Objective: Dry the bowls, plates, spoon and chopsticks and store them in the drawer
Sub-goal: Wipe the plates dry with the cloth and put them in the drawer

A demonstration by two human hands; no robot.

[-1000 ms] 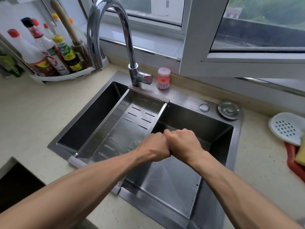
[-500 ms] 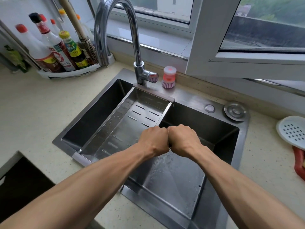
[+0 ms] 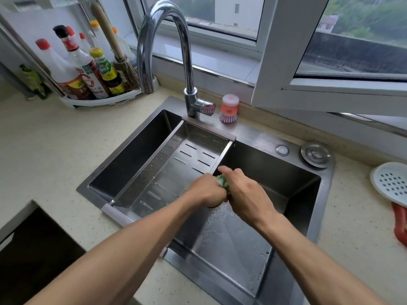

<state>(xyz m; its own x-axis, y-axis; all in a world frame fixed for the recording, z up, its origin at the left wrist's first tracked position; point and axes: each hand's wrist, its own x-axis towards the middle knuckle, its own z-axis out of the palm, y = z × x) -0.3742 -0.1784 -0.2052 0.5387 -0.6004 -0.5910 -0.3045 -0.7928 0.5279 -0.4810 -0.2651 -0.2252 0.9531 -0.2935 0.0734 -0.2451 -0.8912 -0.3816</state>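
we are seeing the left hand point(image 3: 206, 191) and right hand point(image 3: 244, 191) together gripping a wadded green cloth point(image 3: 222, 181) over the sink point(image 3: 326, 194), cloth peeking out between them.

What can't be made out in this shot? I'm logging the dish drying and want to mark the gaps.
Head view only:
- Green thing between the left hand and right hand: mostly covered by both hands, so what it is stays unclear.
- Bowls, plates, spoon, chopsticks, drawer: none in frame.
- Bottle labels: too small to read.
- White perforated dish and the red thing below it: cut off by the right edge.
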